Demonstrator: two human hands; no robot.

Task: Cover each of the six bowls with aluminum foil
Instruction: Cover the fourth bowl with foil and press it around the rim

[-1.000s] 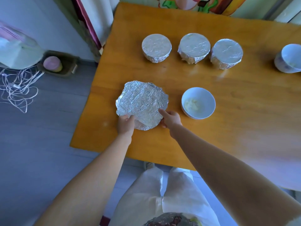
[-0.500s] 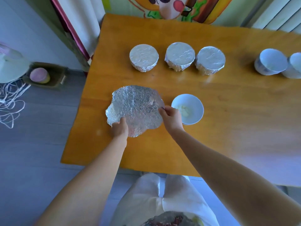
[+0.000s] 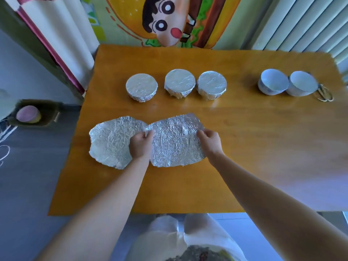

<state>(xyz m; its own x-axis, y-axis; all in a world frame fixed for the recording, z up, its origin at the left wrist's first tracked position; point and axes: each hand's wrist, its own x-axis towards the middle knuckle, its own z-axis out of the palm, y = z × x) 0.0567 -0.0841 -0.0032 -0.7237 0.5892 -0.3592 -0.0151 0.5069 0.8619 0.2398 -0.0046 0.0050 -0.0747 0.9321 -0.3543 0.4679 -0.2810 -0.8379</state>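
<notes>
1. Score check, and we make it three down. The left covered bowl (image 3: 141,87), middle covered bowl (image 3: 179,82) and right covered bowl (image 3: 211,84) stand in a row at the back of the table (image 3: 244,140); each is capped tight in foil.
2. Far right, the first bare bowl (image 3: 273,81) and second bare bowl (image 3: 303,82) sit touching each other, both uncovered; the scissors (image 3: 323,94) lie just beside them.
3. That is five bowls; we cannot see a sixth. There is a slight bump in the held foil sheet (image 3: 175,146), so we judge the bowl may be hidden under it, though we cannot tell for sure.
4. The held foil sheet is at front centre, spread wide and crinkled; the spare foil sheet (image 3: 111,140) lies flat on the table just to its left, and their edges meet by the left hand.
5. The left hand (image 3: 140,146) has thumb and fingers (image 3: 146,134) closed in a pinch on the held sheet's left edge; the right hand (image 3: 210,142) has its fingers (image 3: 202,133) curled onto the right edge, gripping it too.
6. Our read: about halfway. This sheet has yet to be pressed down round a rim, and the two bare bowls have yet to be covered.
</notes>
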